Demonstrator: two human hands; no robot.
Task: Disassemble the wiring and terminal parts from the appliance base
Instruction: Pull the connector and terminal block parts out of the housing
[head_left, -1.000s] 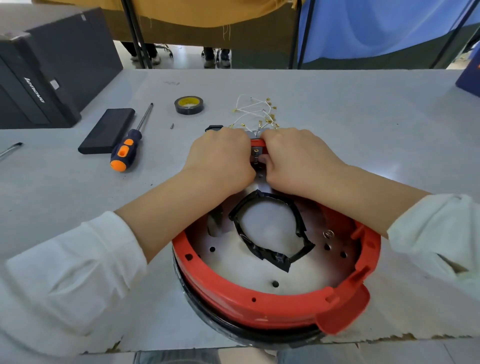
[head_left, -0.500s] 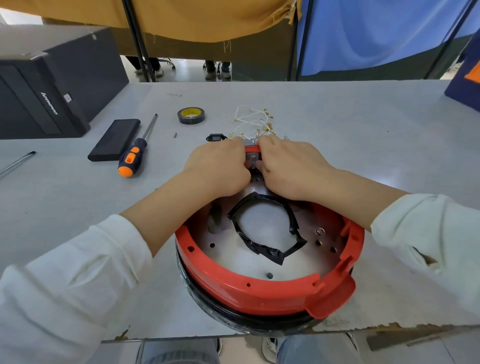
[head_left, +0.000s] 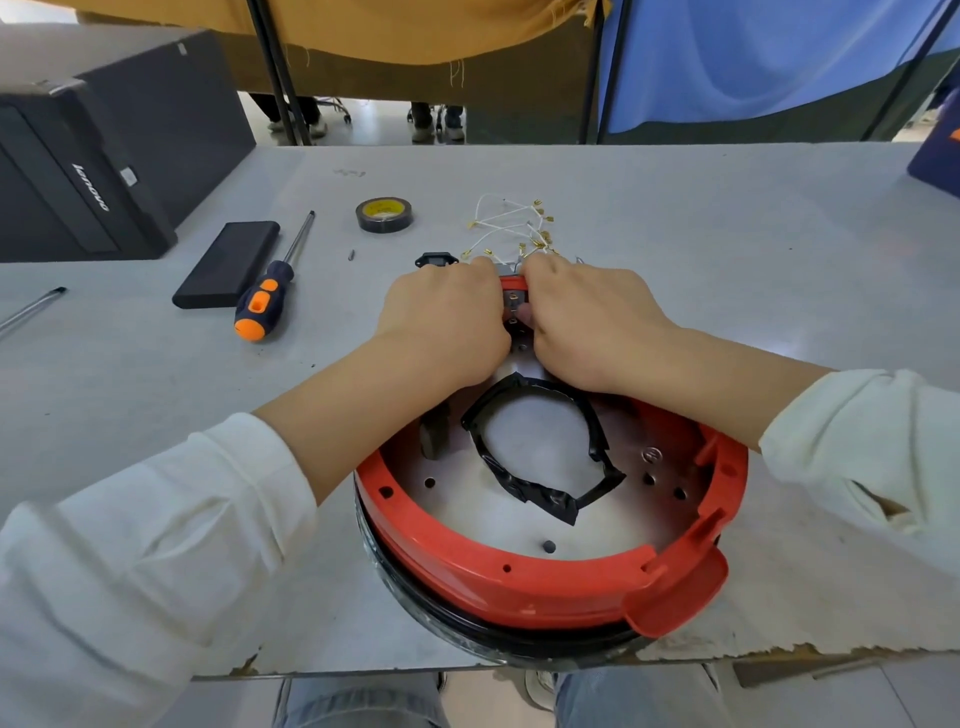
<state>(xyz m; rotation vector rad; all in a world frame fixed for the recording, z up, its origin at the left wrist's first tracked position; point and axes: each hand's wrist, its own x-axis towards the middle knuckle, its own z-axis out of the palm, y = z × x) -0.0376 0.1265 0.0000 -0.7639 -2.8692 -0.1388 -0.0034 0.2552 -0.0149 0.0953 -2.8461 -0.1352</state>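
The round red appliance base (head_left: 550, 582) sat at the near edge of the grey table (head_left: 727, 249), with its open side up. Both hands were at its far rim. The left hand (head_left: 441, 322) and the right hand (head_left: 587, 322) were curled tight around a small terminal part (head_left: 514, 301) fixed there — only a thin strip of it showed between them, red on top with little metal bits. The fingertips were hidden, so it was hard to say just how they pinched it.

Inside the base lay a torn loop of black tape (head_left: 540, 447) on the metal floor. A dark block (head_left: 434, 436) stood partly hidden under the left arm.

Just past the hands lay a bunch of white wires (head_left: 511, 223) with gold tips, and a small black piece (head_left: 435, 259) — half covered by the left hand. Farther left were a roll of tape (head_left: 384, 214), a screwdriver (head_left: 270, 291), and a flat black box (head_left: 226, 271). A thin tool (head_left: 31, 309) was cut off at the left edge.
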